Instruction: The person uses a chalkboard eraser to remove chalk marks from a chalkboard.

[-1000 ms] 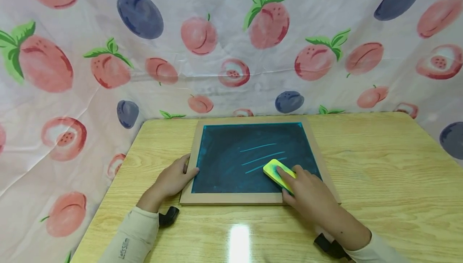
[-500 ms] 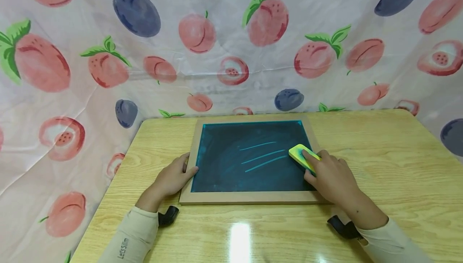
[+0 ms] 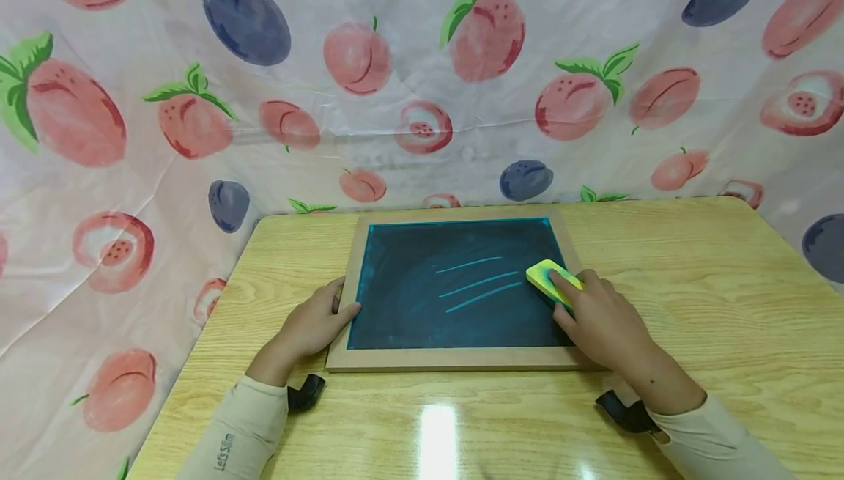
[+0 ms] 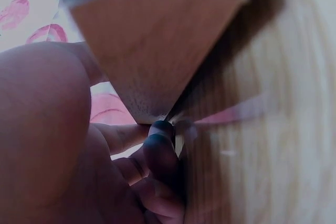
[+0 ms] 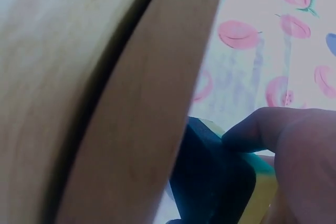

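A chalkboard (image 3: 402, 322) in a wooden frame lies on the table, with three pale blue chalk lines (image 3: 479, 289) right of its middle. My left hand (image 3: 315, 326) holds the frame's left side, thumb over the top edge; in the left wrist view, curled fingers (image 4: 160, 156) reach the frame's underside. My right hand (image 3: 605, 325) grips a yellow chalkboard eraser (image 3: 542, 272) over the board's right part, just right of the lines. The eraser's dark underside (image 5: 210, 174) shows in the right wrist view; I cannot tell whether it touches the board.
The board sits on a light wooden table (image 3: 712, 304). A white cloth (image 3: 409, 18) printed with fruit hangs behind the table and along its left side. Black wrist mounts (image 3: 306, 393) show below both hands.
My right hand has moved right with the eraser, off the chalk lines, and has stayed almost still over the last half second. The left hand keeps its hold on the frame.
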A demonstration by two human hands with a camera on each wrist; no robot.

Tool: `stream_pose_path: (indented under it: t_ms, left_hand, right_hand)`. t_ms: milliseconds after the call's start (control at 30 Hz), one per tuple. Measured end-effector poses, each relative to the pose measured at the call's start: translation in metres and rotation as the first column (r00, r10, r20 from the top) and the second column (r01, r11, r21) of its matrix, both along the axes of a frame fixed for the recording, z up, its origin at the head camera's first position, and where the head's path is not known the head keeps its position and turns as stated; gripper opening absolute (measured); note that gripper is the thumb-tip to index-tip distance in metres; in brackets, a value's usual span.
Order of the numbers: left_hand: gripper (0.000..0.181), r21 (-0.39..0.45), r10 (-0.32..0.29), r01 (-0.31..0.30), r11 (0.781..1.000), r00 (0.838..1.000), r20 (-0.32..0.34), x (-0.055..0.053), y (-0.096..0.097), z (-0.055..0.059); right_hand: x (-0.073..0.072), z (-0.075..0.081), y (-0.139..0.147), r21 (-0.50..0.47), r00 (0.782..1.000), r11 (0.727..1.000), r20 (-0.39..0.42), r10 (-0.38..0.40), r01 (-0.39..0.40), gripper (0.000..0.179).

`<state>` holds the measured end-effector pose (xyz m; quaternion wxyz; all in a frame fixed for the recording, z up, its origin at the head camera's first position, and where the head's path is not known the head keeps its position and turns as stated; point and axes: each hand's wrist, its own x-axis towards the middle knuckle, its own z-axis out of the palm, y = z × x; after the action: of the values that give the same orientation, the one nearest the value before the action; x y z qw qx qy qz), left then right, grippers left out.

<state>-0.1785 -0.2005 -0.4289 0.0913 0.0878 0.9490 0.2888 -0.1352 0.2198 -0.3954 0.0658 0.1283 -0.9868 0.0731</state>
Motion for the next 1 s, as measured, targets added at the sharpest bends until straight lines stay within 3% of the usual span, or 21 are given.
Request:
stream_pose_path:
  t_ms: [467,1000]
  left_hand:
    - [0.068,-0.086,0.024,-0.022,0.996,0.999,0.027,-0.004,0.002,0.0]
    - [0.066,-0.073,0.033,-0.03,0.997,0.999,0.038,-0.003,0.003,0.0]
  right_hand:
    - [0.004,-0.01,-0.023,0.009,0.993,0.994,-0.021,0.112,-0.112,0.048]
    - [0.04,-0.006,-0.072,-0.002,0.969,0.972,0.081,0.233,-0.233,0.051]
